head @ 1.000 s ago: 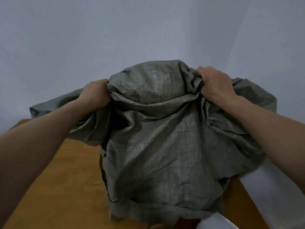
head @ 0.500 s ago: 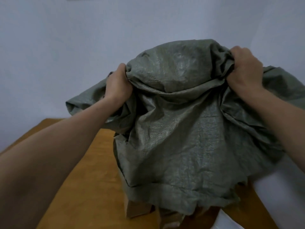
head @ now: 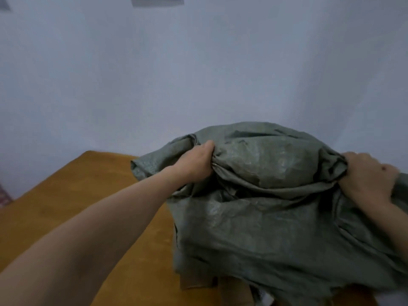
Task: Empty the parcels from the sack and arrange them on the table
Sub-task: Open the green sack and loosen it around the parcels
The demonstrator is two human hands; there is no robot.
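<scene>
the emptying step: left hand [head: 195,163] and right hand [head: 367,178] each clutch a bunched fistful of the sack [head: 265,221], upended at lower right over the counter [head: 66,206] — brown parcels [head: 196,283] peek out beneath (mostly hidden). next move, i judge: lift the sack clear.

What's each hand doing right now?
Left hand: grips a bunched fold of the sack.
Right hand: grips the sack's other side.
</scene>
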